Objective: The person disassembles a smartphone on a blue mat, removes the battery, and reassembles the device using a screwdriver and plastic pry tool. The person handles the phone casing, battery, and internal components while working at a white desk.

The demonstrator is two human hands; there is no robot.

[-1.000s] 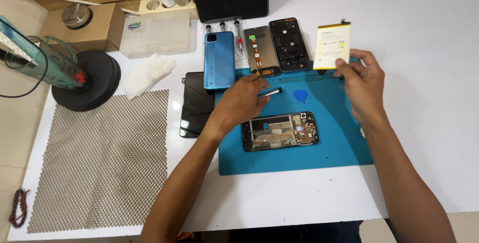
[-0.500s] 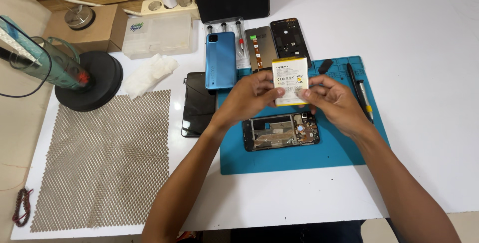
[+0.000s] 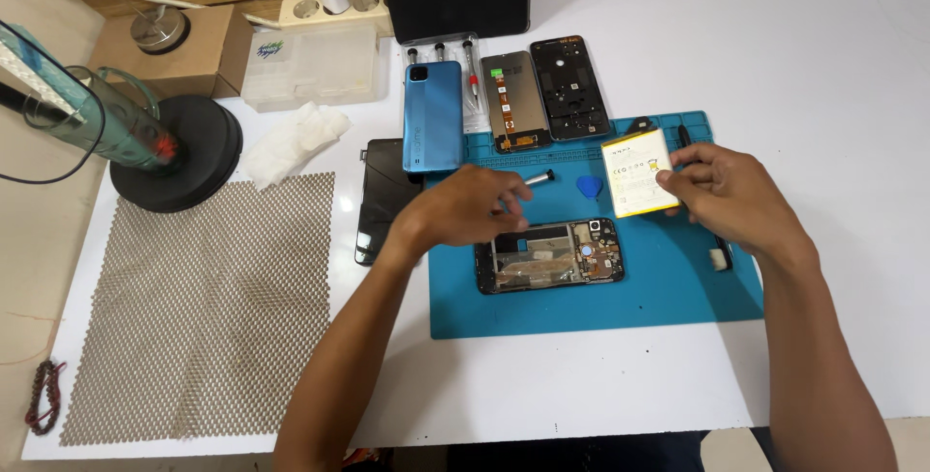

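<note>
matt blue rubbery mat (image 3: 678, 288), glossy blue plastic phone back (image 3: 432, 115)

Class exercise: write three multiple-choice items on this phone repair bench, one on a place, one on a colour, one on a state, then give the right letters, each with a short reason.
1. Where does the opened phone frame lie?
A. on the mesh sheet
B. on the blue mat
C. on the cardboard box

2. What colour is the phone back cover beside the screwdrivers?
A. blue
B. red
C. white

3. What is the right hand doing?
A. resting flat, empty
B. holding the battery
C. gripping a cloth

Answers: 1 B, the frame sits on the mat below the left hand. 2 A, its shell is light blue. 3 B, the fingers pinch the battery's edge.
</note>
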